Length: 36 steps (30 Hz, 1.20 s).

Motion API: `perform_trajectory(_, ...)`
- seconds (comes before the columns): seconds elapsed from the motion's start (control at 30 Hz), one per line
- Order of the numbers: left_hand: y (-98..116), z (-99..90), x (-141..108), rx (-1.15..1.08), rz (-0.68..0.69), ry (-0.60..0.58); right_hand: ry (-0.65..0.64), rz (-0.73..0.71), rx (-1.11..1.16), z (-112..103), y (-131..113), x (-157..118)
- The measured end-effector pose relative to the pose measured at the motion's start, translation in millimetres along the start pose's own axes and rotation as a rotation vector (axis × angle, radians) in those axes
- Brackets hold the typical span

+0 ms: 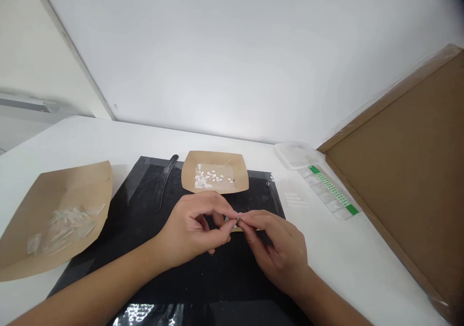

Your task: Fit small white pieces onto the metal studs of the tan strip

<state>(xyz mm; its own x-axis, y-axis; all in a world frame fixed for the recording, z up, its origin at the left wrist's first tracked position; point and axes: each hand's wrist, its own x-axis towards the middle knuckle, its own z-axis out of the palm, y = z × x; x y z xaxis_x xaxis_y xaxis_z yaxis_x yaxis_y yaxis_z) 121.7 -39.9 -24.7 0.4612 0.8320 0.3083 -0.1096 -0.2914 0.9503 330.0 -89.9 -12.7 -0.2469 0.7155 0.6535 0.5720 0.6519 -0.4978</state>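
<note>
Over the black mat [213, 277], my left hand [197, 227] and my right hand [277, 244] meet at the fingertips. Both pinch a tiny item [238, 219] between thumb and index finger; it is too small to name. Under the fingertips, part of a flat brownish piece [235, 229] shows, mostly hidden by the hands. Just behind my left hand stands a brown paper tray [188, 171] with many small white oval pieces [208, 177] in it.
A larger paper tray [32, 195] with clear plastic pieces [70, 227] is at the left. A dark curved file [165, 183] lies on the mat. At the right are a clear container [295, 155], a green-edged plastic pack [333, 191] and a cardboard box [402, 171].
</note>
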Motion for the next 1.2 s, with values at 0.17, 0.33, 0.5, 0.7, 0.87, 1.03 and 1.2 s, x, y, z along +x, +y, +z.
perform_trajectory(0.17,2.0,3.3,2.1,0.049,-0.004,0.032,-0.004,-0.037,-0.072,0.6,2.0,-2.1)
perform_trajectory(0.33,3.6,5.4,2.5,0.170,0.023,0.069,-0.007,-0.052,-0.115,1.3,2.0,-5.6)
perform_trajectory(0.5,4.3,6.9,0.3,0.181,-0.003,0.073,-0.019,-0.022,-0.078,0.7,-1.6,-3.6)
perform_trajectory(0.7,6.3,7.7,0.0,0.117,-0.088,0.080,-0.053,0.082,0.046,-0.4,-3.5,-2.2)
perform_trajectory(0.87,2.8,6.5,-1.5,-0.069,-0.273,0.026,-0.070,0.185,0.099,-1.2,-5.2,-2.6)
perform_trajectory(1.03,2.7,5.6,-3.1,-0.173,-0.356,-0.010,-0.079,0.295,0.206,-1.9,-6.9,-1.3)
perform_trajectory(1.2,4.7,3.3,-1.9,-0.175,-0.291,-0.051,-0.077,0.359,0.314,-0.6,-6.6,0.5)
